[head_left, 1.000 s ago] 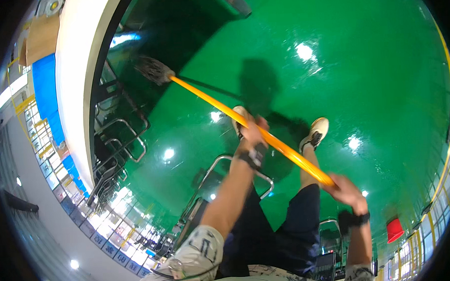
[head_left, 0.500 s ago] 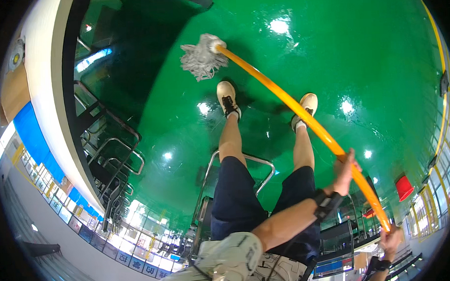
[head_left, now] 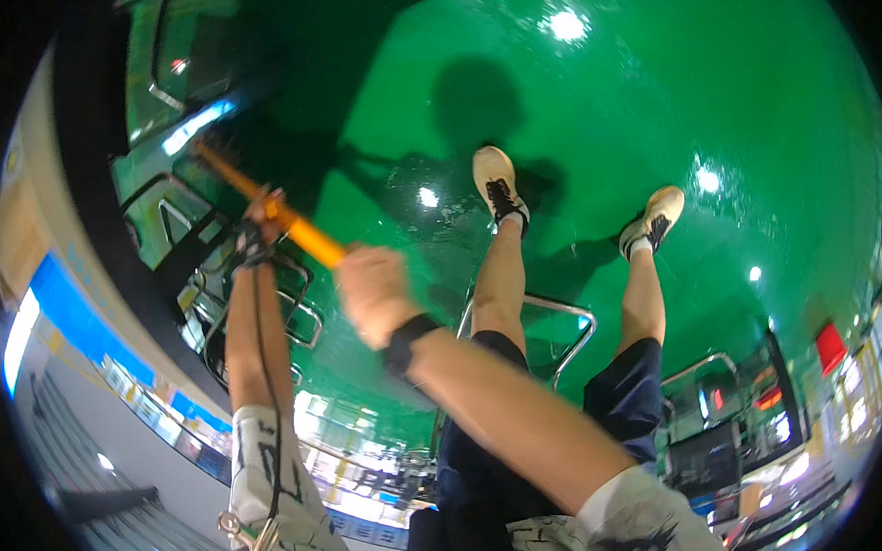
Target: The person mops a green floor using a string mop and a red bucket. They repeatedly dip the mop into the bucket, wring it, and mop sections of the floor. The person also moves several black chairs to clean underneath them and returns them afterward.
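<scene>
A mop (head_left: 311, 239) with a smooth orange handle slants across the left side of the view. My left hand (head_left: 263, 216) is closed round the handle farther out, with a dark band on the wrist. Nearer me, my right hand (head_left: 372, 290), blurred by motion, is wrapped about the handle's near end. The far end of the handle reaches into the dark shade beside the table at the left. The mop head cannot be made out there.
A long table (head_left: 70, 230) with a dark edge curves along the left, and metal-framed chairs (head_left: 167, 212) stand under it. A chair frame (head_left: 570, 344) is between my legs. My shoes (head_left: 501, 181) are on the glossy green floor (head_left: 610, 104). A red bin-like object (head_left: 831, 348) is at the right.
Both hands have swung from the lower right to the left with the mop. Its grey string head, seen on the floor before, is lost from sight. The view has shifted.
</scene>
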